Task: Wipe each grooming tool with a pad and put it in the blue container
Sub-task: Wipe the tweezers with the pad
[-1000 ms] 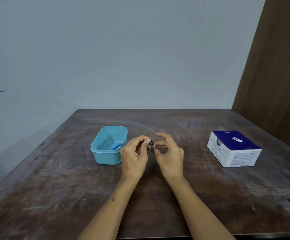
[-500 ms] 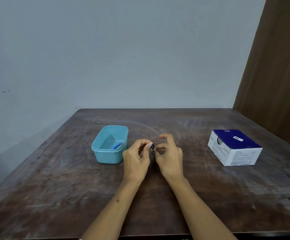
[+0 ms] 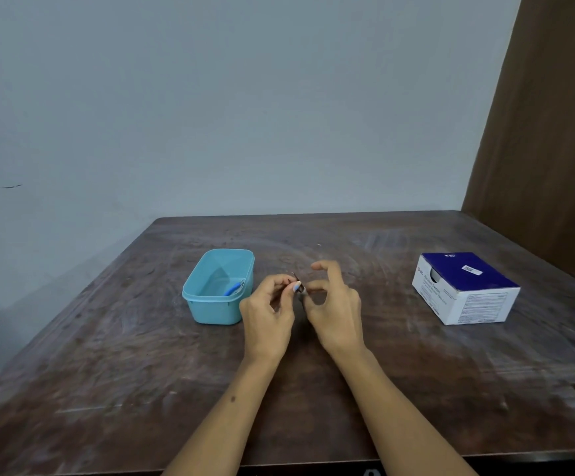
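**Mid-wipe, one tool already binned**

Your left hand pinches a small grooming tool above the table, centre, just right of the blue container. Your right hand pinches at the same tool; pad too small to make out. A blue-handled tool already lies in the container. This one is not yet dropped in. White-and-navy box sits far right.

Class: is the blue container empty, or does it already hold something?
Not empty: the blue container holds a blue-handled tool lying against its right inner wall.
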`<state>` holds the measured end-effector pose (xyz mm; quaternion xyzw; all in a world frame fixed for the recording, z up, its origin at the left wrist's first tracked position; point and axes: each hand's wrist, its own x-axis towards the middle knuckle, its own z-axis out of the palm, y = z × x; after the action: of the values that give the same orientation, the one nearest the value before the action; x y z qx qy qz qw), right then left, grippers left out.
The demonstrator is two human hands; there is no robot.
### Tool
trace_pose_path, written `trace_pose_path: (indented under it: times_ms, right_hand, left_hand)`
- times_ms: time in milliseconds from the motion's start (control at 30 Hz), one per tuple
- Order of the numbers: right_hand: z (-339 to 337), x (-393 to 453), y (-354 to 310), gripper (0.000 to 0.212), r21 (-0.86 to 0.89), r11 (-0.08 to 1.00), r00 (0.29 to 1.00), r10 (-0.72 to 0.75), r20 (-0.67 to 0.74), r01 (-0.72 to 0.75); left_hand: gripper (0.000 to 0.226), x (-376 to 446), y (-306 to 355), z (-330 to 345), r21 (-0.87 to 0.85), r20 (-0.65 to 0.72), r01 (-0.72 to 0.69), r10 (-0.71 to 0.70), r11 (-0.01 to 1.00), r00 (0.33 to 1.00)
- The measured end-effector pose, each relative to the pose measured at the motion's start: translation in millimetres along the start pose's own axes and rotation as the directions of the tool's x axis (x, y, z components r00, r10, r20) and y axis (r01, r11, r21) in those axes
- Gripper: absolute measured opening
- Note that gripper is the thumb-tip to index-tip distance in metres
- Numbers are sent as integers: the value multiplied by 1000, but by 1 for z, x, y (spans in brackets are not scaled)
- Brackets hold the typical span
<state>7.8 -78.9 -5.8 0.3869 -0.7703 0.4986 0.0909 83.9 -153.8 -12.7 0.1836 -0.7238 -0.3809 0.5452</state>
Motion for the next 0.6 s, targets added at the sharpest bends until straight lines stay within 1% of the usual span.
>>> trace_pose_path:
  times_ms: [67,200,233,367,500,600]
  right_hand:
    - [1,-1,-2,45,-3,1000,1000,-15,-16,15]
    - [-1,-1,1,44,-37,996,995,85,52,-83]
    - [-2,0,2,43,-34,996,995,83,51,-82]
    - [2,-1,0,43,-5,1000,1000,-7,-11,7]
    - [2,-1,4,43,-37,998,998,54,41,-52]
    - [3,1,5,35,-24,1000,1000,16,7,-16]
  left_hand:
    - [6,1,-1,0,-3,-9,0,0,1000,1000]
    - [7,0,-2,1,-6,0,4,-4,1000,1000]
    - [7,0,-2,1,-6,3,5,-5,1000,1000]
    - [7,0,-3,0,-2,-5,14,-14,1000,1000]
    - [7,0,-3,1,3,-6,16,-16,1000,1000]
    - [6,1,-3,0,-4,-14,14,-14,1000,1000]
